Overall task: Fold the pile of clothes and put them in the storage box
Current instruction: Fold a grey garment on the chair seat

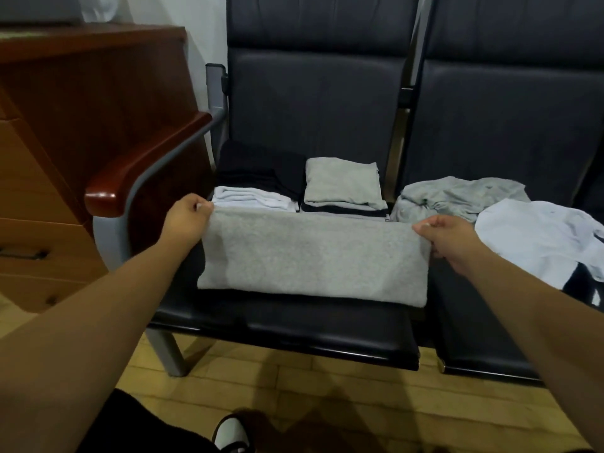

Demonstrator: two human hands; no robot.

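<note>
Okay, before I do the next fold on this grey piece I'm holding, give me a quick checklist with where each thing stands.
1. Left hand pinching the far left corner of the grey garment: ok.
2. Right hand pinching the far right corner: ok.
3. Garment flat, no visible wrinkles: ok.
4. Near edge fully on the seat: ok.
5. Folded stacks behind it stay clear of the fold: cannot tell, they sit close to the far edge.
6. Storage box within reach: cannot tell, none in view.
</note>
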